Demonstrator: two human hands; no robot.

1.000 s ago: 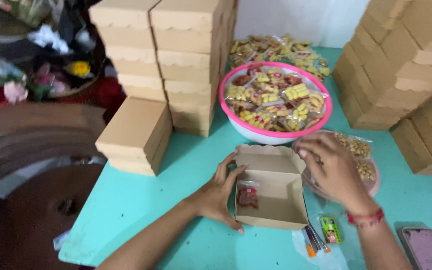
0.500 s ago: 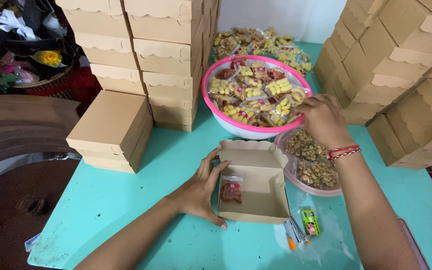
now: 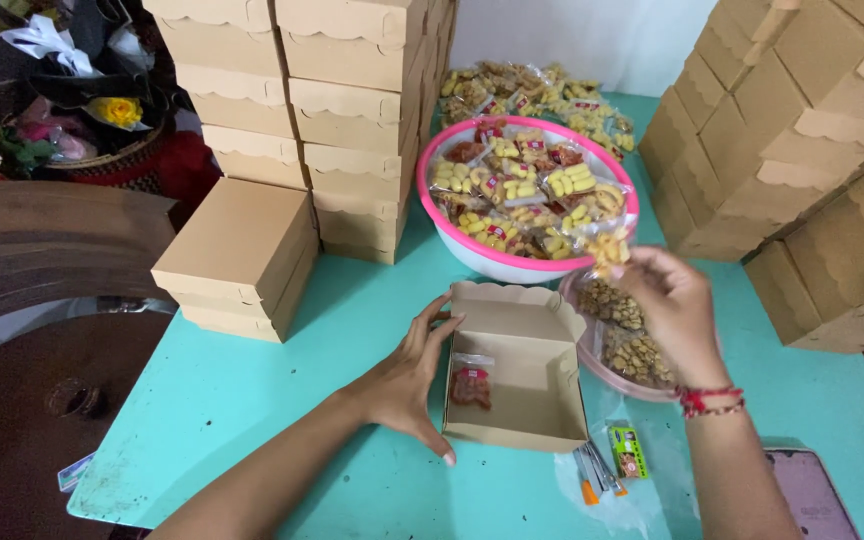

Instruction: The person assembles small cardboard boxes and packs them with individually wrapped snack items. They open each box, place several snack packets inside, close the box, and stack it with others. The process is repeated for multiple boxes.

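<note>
An open tan cardboard box (image 3: 527, 355) lies on the turquoise table (image 3: 252, 400), with one small clear packet of red snack (image 3: 470, 384) inside at its left. My left hand (image 3: 407, 375) rests flat against the box's left wall, fingers spread. My right hand (image 3: 667, 300) hovers above the box's far right corner, pinching a small clear packet of yellow snack (image 3: 607, 248). Just beyond stands a pink-rimmed white bowl (image 3: 472, 255) full of several such packets.
A shallow pink tray of brown snack packets (image 3: 632, 350) sits right of the box. Stacks of closed tan boxes (image 3: 352, 110) stand at back left, a low stack (image 3: 237, 255) at left and more (image 3: 802, 150) at right. A phone (image 3: 812, 495), small green box (image 3: 629, 452) and pens (image 3: 592, 470) lie near me.
My right hand went from the box up to the pink-rimmed bowl and has come back toward the box with a yellow snack packet. My left hand stayed on the box.
</note>
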